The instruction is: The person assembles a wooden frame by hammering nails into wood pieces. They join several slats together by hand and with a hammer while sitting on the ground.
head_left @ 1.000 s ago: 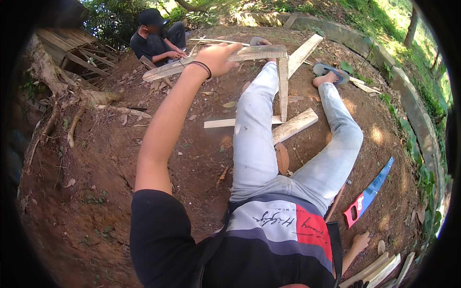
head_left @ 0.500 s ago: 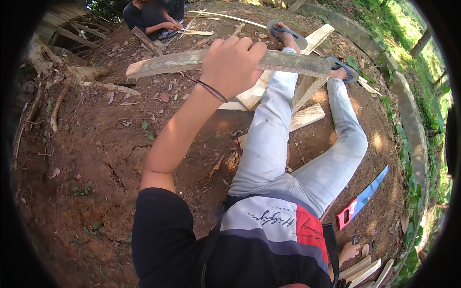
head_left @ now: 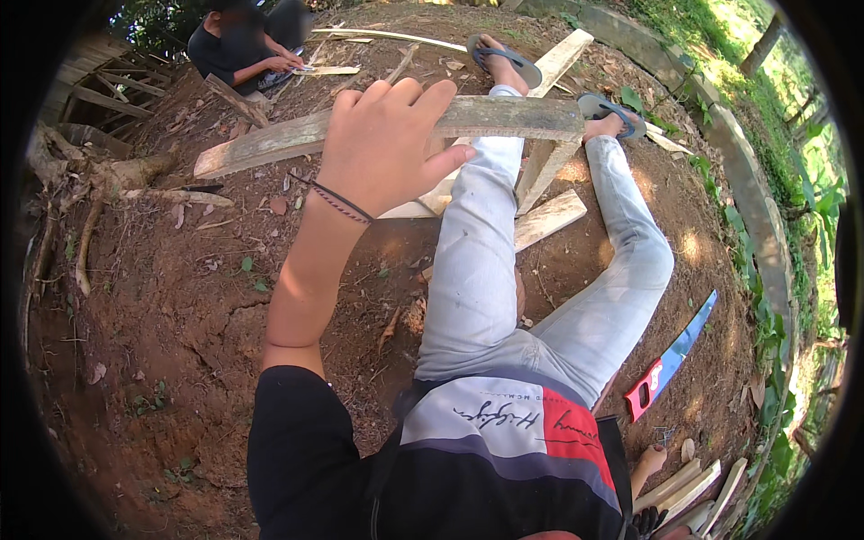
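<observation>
Timber strips, pale, sawn and straight-edged, lie near you between four and five o'clock. Your bare right hand is low beside them; its grip cannot be determined. Small grey pieces by its fingers are too small to identify. Near four o'clock lies a blue-bladed, red-handled handsaw, apart from both hands.

Between eleven and twelve, your bare left hand grips a grey, weathered wooden beam running from ten o'clock to between one and two. Fingers bend over its far edge; the thumb extends along the near side. Half a second ago the digits were curled tighter; they are now more spread. Over one second the beam has come nearer you, and the squared wooden post below its right end now slants toward seven o'clock. Finding: control appears adequate, but the one-handed hold looks lighter and may resist twisting less.

Farthest, between ten and eleven, a dark-clothed co-worker sits.
</observation>
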`<state>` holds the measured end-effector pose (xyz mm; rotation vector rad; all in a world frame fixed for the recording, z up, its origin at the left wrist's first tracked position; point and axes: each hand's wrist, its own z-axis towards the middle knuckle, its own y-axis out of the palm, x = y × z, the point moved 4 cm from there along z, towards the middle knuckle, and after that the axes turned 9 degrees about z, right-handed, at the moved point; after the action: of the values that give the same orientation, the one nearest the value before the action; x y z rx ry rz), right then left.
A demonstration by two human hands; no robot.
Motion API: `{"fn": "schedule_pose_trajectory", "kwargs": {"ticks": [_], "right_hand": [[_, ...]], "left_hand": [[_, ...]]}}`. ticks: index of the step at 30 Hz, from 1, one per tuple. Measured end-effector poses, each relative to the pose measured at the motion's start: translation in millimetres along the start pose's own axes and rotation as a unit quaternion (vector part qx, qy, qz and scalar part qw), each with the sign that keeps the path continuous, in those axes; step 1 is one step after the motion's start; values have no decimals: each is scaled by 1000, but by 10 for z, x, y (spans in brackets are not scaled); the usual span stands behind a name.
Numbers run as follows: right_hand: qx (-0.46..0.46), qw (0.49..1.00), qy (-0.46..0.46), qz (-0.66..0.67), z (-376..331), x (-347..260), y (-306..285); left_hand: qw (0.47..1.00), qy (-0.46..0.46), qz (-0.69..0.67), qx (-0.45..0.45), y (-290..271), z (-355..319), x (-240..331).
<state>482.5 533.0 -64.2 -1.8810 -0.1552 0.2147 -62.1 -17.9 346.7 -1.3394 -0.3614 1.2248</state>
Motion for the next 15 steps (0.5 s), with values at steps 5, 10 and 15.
{"fn": "schedule_pose_trajectory", "kwargs": {"ticks": [5,10,15], "right_hand": [[75,995,-9,-65,-95,-459,-187],[10,870,-350,348,-923,-3220,-995],[-309,500,-671,452,-2339,-5934,-1342]], "left_hand": [[995,12,-38,-93,-24,112,-35],[988,8,-53,-147,82,353,-36],[978,14,-96,-186,300,470,-155]]}}
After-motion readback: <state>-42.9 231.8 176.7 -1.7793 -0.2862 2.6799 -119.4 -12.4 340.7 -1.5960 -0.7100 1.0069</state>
